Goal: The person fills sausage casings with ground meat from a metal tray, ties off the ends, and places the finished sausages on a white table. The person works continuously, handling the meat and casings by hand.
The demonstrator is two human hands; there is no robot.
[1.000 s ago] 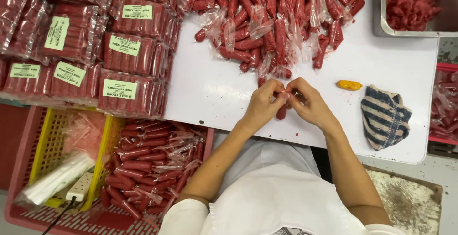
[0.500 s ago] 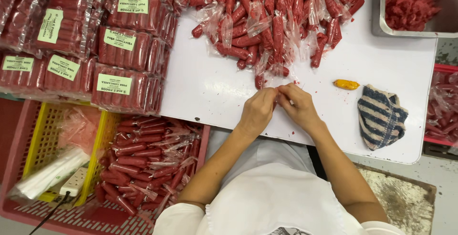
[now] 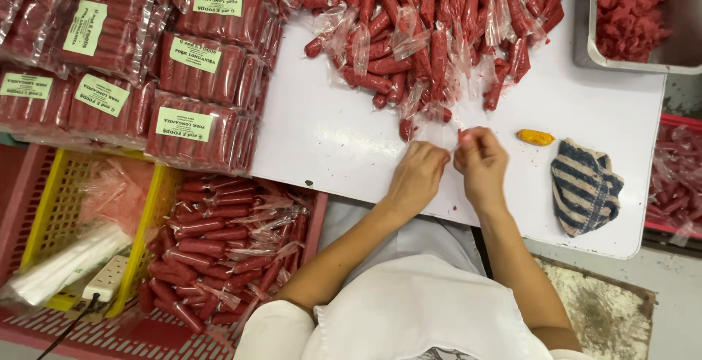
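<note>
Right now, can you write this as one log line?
left hand: pinching clear wrapper | right hand: pinching red sausage end | pile of wrapped sausages: just beyond | white table

Bright, even light from overhead
Soft shadows under the hands on the white worktop [image 3: 329, 133]; glare on the plastic wrapping; focus sharp, slight bending toward the edges

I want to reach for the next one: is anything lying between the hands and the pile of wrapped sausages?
Nothing visible does. The left hand and right hand rest on the white table just below the pile of plastic-wrapped red sausages, only bare tabletop between. The small yellow piece and striped cloth lie off to the right.
</note>
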